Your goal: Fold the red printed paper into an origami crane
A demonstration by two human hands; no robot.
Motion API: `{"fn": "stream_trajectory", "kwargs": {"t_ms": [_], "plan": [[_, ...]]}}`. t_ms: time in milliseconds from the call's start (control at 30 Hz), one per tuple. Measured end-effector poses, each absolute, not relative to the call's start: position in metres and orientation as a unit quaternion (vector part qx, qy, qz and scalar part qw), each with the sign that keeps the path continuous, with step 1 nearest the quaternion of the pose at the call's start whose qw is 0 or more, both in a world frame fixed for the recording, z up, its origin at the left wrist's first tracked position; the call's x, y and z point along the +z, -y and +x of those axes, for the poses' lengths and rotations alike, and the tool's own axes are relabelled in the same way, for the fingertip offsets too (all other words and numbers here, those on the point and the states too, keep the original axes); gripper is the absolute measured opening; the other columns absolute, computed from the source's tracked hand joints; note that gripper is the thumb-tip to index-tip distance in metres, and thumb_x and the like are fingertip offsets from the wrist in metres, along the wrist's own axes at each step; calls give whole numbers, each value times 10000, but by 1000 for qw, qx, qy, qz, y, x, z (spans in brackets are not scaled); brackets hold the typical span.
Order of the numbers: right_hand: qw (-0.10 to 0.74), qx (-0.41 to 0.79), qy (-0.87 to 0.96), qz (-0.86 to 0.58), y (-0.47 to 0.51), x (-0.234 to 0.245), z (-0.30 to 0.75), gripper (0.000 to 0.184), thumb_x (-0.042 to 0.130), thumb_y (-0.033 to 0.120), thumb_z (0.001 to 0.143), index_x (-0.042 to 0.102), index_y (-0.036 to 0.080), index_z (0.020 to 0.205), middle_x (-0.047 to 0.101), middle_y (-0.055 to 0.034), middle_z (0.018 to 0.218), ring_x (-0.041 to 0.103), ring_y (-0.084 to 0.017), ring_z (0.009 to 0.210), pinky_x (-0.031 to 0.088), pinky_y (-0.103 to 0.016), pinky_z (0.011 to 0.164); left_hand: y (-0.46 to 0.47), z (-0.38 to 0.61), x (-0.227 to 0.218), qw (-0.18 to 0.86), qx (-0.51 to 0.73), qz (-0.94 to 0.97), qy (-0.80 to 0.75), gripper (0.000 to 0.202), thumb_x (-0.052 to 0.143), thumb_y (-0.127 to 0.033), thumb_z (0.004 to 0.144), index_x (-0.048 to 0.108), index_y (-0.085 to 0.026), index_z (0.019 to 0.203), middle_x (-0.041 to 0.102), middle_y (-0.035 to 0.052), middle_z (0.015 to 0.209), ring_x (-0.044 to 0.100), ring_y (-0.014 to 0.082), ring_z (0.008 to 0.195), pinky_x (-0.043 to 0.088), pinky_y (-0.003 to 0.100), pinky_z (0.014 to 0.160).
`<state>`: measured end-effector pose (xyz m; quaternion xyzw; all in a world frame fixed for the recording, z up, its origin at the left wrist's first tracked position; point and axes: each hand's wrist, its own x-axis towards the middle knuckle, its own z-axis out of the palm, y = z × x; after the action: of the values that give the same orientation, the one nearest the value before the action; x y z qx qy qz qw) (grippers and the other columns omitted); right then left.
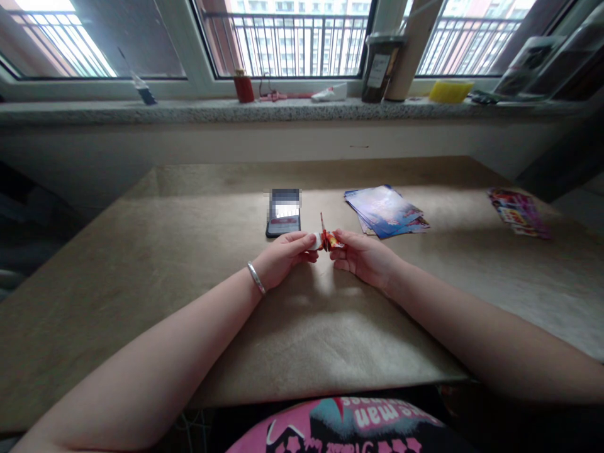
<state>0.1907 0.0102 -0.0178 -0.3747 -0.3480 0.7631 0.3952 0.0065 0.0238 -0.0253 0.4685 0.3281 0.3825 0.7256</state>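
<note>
A small folded piece of paper [325, 241], glossy red and orange with a white part on its left, is held between my two hands above the table. One thin pointed part of it sticks straight up. My left hand [286, 255], with a silver bangle at the wrist, pinches the white left side between thumb and fingers. On the other side, my right hand [363, 255] grips the red and orange end. Fingertips cover parts of the folds. Just beyond my left hand lies a phone [284, 217] with its screen lit and partly blurred.
A fanned stack of blue and purple printed sheets [387, 211] lies beyond my right hand. Farther right are colourful printed cards [519, 212]. The brown table [141, 302] stands before a stone windowsill [189, 112] holding a red bottle [243, 87], a dark container [380, 69] and a yellow item [450, 92].
</note>
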Motion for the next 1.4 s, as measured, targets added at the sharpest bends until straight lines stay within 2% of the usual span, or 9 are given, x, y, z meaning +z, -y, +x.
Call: {"fn": "stream_trajectory", "kwargs": {"t_ms": [133,333,600,1100,1400], "plan": [[372,785,339,-362,-10,-17,190,113,567,235,831,646,156,815,645,-3,715,580,-72,575,483,-173,522,-23,6,-22,740,367,460,-326,352,784,-397,614,678,-109,785,633,33,760,542,87,640,423,232,661],[378,804,326,-324,-11,-22,189,99,567,223,830,649,167,839,678,-14,796,622,-90,700,501,-193,628,-22,4,-22,759,381,424,-314,323,796,-366,606,666,-118,767,621,15,719,550,87,647,418,218,666],[406,802,296,-322,-10,-24,189,112,547,172,836,659,162,832,682,-1,774,603,-68,637,484,-163,584,-23,4,-25,778,394,405,-273,262,761,-334,662,652,-115,755,605,16,714,531,80,629,416,216,649],[431,809,290,-277,-8,-25,185,94,559,192,830,651,177,834,676,11,767,597,-69,629,493,-180,624,-23,4,-25,798,379,396,-251,283,748,-348,678,641,-110,785,596,16,708,533,78,630,423,217,661],[391,802,331,-307,-10,-25,185,178,496,249,875,651,163,864,691,-34,788,638,-110,701,512,-226,654,-22,5,-26,778,371,414,-291,332,732,-397,683,644,-118,841,605,33,750,551,122,686,427,255,670]]}}
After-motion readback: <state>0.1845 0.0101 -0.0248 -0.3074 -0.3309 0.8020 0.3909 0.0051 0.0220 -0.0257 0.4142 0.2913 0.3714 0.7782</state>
